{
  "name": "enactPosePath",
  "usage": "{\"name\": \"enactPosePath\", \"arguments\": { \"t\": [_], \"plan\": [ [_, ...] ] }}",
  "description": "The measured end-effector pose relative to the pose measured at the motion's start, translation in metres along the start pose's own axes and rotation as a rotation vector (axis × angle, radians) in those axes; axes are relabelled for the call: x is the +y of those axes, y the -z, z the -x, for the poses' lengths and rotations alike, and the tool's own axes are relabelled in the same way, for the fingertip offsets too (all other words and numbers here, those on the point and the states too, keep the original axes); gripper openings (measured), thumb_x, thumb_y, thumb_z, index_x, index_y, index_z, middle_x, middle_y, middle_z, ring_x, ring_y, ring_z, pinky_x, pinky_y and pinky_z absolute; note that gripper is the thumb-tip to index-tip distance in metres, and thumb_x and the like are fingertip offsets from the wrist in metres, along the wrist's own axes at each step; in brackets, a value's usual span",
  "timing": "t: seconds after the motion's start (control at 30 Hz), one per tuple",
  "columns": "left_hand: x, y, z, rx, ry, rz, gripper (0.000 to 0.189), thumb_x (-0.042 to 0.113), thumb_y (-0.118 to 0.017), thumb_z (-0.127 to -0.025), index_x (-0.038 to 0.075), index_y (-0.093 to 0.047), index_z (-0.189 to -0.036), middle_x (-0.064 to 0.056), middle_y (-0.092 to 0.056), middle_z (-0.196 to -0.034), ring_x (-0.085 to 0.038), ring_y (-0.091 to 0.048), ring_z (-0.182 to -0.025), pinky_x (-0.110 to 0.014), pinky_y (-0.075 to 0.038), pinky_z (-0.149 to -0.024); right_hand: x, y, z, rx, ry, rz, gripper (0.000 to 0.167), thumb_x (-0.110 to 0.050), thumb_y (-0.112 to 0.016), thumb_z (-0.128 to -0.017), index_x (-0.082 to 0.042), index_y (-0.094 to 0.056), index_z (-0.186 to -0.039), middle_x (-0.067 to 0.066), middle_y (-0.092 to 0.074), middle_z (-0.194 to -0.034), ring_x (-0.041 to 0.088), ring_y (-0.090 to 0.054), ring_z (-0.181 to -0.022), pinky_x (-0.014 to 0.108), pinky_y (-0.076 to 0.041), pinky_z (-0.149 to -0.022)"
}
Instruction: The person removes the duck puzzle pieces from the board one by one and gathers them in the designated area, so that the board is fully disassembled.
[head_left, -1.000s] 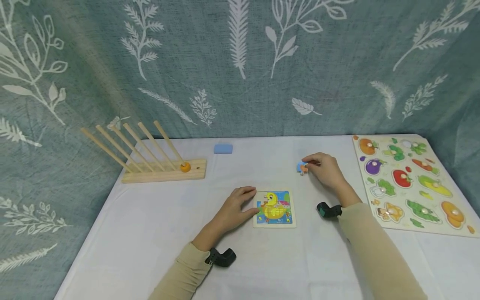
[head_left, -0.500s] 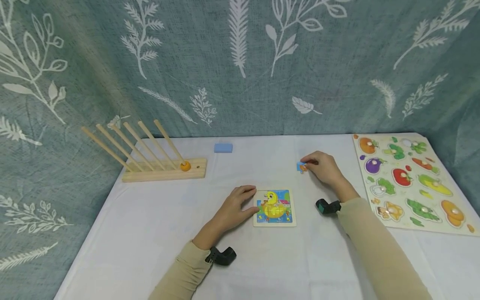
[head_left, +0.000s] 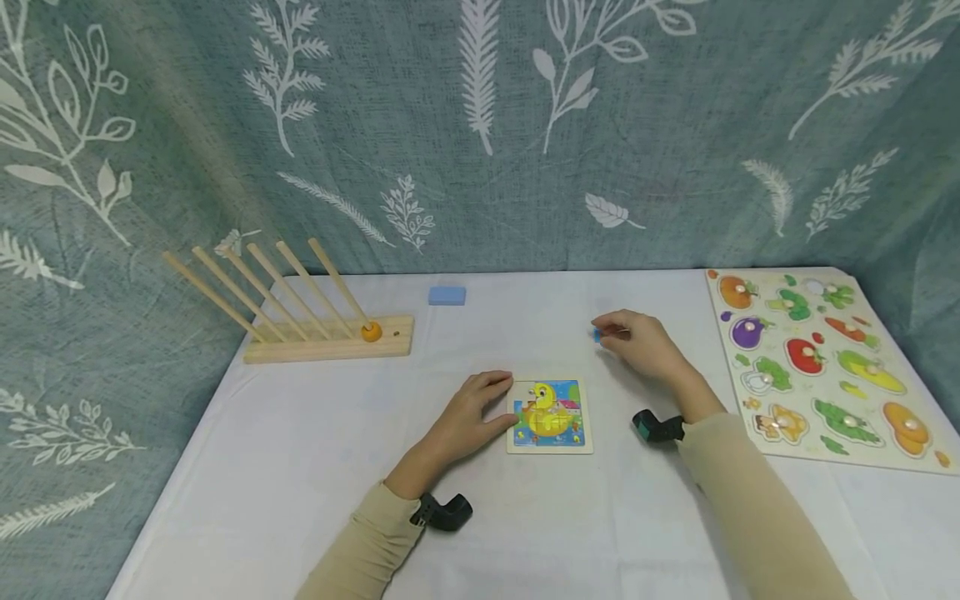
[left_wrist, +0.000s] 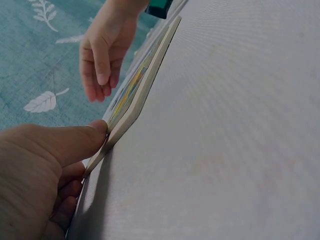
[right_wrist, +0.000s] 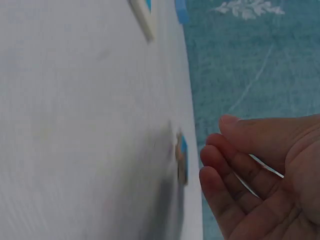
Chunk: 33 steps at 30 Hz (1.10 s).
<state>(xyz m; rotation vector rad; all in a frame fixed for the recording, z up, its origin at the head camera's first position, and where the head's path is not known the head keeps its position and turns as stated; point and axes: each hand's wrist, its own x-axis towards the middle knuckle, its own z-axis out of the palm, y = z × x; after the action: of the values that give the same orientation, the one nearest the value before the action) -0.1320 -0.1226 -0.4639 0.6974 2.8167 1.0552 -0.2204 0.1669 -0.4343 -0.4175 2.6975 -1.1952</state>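
Note:
A small framed jigsaw puzzle [head_left: 551, 417] with a yellow duck picture lies flat on the white-covered table. Along its left edge rests my left hand [head_left: 468, 425], with the thumb [left_wrist: 87, 142] against the rim and the fingertips by the far left corner. Beyond the puzzle to the right, my right hand [head_left: 641, 342] hovers over a small puzzle piece [right_wrist: 182, 159], blue on top with wooden sides. In the right wrist view the loosely bent fingers [right_wrist: 215, 185] stand apart from that piece. From the head, only a blue bit of it shows under the fingertips.
A wooden rack [head_left: 330, 346] with several slanted pegs and one orange bead stands at the left. A blue block [head_left: 447, 296] lies at the back. At the right is a vegetable peg puzzle board [head_left: 832, 375]. A patterned curtain [head_left: 525, 208] hangs behind the table.
My right hand has shifted slightly left over the puzzle piece and now hides most of it; before, its fingertips were at the piece's right side. The left hand stays put.

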Motion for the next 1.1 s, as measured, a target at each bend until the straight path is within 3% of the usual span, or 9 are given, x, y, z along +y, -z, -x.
{"name": "enactPosePath", "arguments": {
  "t": [0.27,0.57,0.83,1.1],
  "plan": [
    [0.0,0.0,-0.001,0.003,-0.01,-0.002,0.057,0.026,-0.07,-0.086,-0.001,-0.052,-0.133,-0.011,-0.049,-0.138,-0.027,-0.044,-0.13,-0.042,-0.038,-0.11,-0.02,-0.021,0.015,-0.047,0.099,-0.059,0.033,-0.009,-0.063,-0.09,-0.001,-0.061,-0.122,0.016,-0.062,-0.121,0.031,-0.059,-0.112,0.043,-0.05,-0.097],
    [-0.002,0.0,-0.001,0.003,-0.011,0.001,0.057,0.027,-0.069,-0.087,-0.001,-0.053,-0.133,-0.01,-0.049,-0.139,-0.026,-0.043,-0.13,-0.042,-0.038,-0.109,-0.033,-0.048,0.025,-0.182,0.211,-0.156,0.036,-0.009,-0.064,-0.09,0.0,-0.059,-0.124,0.016,-0.061,-0.123,0.031,-0.059,-0.113,0.043,-0.049,-0.098],
    [-0.002,0.001,-0.001,-0.004,-0.013,-0.001,0.057,0.027,-0.069,-0.087,-0.001,-0.052,-0.134,-0.01,-0.049,-0.138,-0.027,-0.044,-0.13,-0.043,-0.038,-0.109,-0.039,-0.06,0.028,-0.217,0.179,-0.069,0.04,-0.012,-0.07,-0.084,-0.007,-0.061,-0.123,0.006,-0.063,-0.121,0.023,-0.059,-0.111,0.041,-0.048,-0.099],
    [0.0,0.002,0.0,-0.006,-0.009,-0.005,0.056,0.027,-0.069,-0.087,0.0,-0.053,-0.133,-0.01,-0.05,-0.138,-0.026,-0.044,-0.13,-0.043,-0.039,-0.109,-0.038,-0.063,0.028,-0.226,0.281,0.053,0.035,-0.014,-0.07,-0.085,-0.008,-0.063,-0.119,0.005,-0.059,-0.119,0.023,-0.055,-0.114,0.043,-0.046,-0.101]
  ]
}}
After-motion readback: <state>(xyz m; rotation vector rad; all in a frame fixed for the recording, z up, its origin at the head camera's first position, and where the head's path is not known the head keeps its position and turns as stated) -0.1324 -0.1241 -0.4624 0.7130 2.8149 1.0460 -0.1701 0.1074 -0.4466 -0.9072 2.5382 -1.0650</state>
